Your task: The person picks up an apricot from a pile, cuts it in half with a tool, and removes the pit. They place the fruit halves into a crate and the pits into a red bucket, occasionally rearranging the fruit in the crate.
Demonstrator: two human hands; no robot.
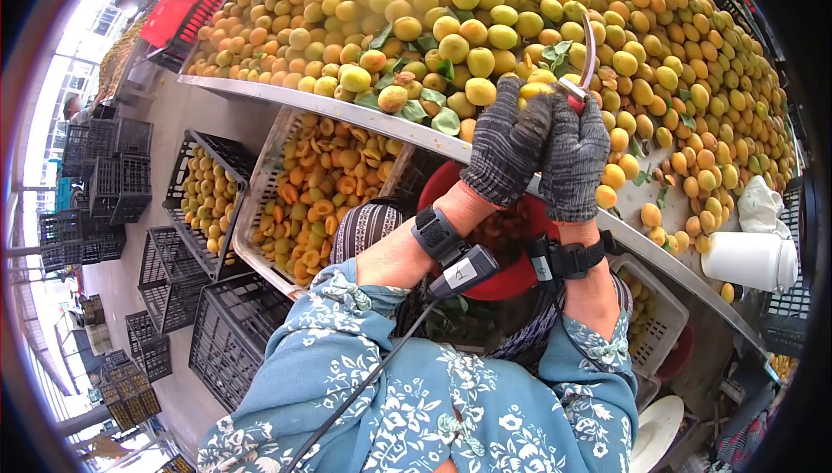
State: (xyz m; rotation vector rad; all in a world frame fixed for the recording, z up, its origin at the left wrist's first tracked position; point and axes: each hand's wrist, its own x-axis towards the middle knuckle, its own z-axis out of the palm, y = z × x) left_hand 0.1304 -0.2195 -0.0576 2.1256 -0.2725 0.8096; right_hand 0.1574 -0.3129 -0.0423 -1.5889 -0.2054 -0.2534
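Note:
Dark knitted gloves cover both my hands, which are close together over the front edge of a table (416, 133) heaped with yellow-orange apricots (479, 62). My left hand (510, 137) is closed around a yellow apricot (537, 90), partly hidden by the fingers. Against it, my right hand (576, 154) grips the red handle of a curved knife (590, 57), whose blade points up and away over the fruit. Green leaves (446, 121) lie among the apricots left of my hands.
Below my hands is a red basin (498, 287). A white crate (245, 228) of halved apricots stands left, beside a black crate (227, 243) of whole ones. Several black crates are stacked farther left. A white container (750, 260) lies at the right. People are at the far upper left.

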